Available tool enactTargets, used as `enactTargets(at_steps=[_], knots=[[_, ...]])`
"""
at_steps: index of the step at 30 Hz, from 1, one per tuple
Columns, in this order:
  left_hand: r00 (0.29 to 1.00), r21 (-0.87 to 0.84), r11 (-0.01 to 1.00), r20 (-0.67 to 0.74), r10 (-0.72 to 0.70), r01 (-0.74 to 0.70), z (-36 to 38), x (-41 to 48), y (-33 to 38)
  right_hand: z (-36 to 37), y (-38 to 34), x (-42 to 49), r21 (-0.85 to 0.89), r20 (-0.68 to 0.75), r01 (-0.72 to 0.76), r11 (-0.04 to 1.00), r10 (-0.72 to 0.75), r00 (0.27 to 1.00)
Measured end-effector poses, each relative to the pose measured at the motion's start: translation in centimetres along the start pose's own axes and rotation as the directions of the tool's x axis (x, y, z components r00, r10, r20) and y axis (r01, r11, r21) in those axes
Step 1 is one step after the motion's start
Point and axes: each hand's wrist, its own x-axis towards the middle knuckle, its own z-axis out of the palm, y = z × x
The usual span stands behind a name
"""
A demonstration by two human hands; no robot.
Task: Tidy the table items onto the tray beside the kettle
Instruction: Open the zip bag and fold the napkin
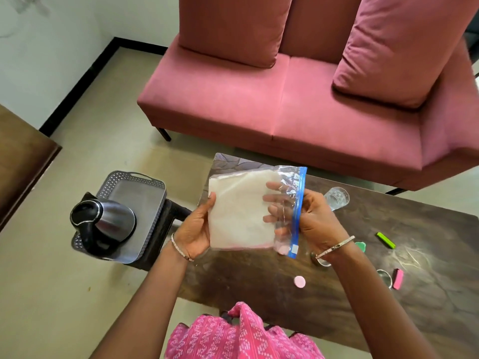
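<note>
A clear zip bag (241,211) with a blue seal strip and white contents is held above the left end of the dark wooden table (427,244). My left hand (197,229) grips its left edge. My right hand (311,218) grips the sealed right edge, its fingers showing through the plastic. A grey tray (153,187) rests on a dark stool left of the table, with a steel kettle (103,221) standing on its near half. On the table lie a small pink disc (299,281), a clear glass (337,198), a green marker (386,240), a pink block (398,279) and a green item (360,246).
A pink sofa (285,104) with two cushions stands just beyond the table. A metal ring (385,277) lies beside the pink block. Beige floor surrounds the stool. A brown wooden surface (23,156) juts in at the far left.
</note>
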Motion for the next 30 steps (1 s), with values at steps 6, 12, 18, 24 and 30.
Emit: enactTargets(at_steps=[6, 12, 18, 24, 30], knots=[[0.99, 0.082, 0.987, -0.003, 0.142, -0.141, 0.9, 0.1, 1.0, 0.0, -0.4, 0.0, -0.297, -0.245, 0.113, 0.948, -0.19, 0.951], [0.983, 0.111, 0.978, 0.052, 0.174, -0.178, 1.6, 0.2, 1.2, 0.4, -0.5, 0.6, -0.281, -0.312, 0.072, 0.957, -0.162, 0.936], [0.979, 0.074, 0.98, 0.094, 0.179, -0.187, 2.1, 0.4, 1.1, 0.3, -0.5, 1.1, -0.369, -0.384, 0.139, 0.919, -0.286, 0.878], [0.977, 0.097, 0.973, 0.064, 0.202, -0.208, 2.1, 0.7, 1.0, 0.1, 0.1, 1.4, -0.437, -0.39, 0.211, 0.874, -0.396, 0.831], [0.97, 0.14, 0.96, 0.037, 0.24, -0.243, 1.8, 0.9, 0.9, 0.1, -0.1, 1.0, -0.432, -0.304, 0.257, 0.865, -0.408, 0.861]])
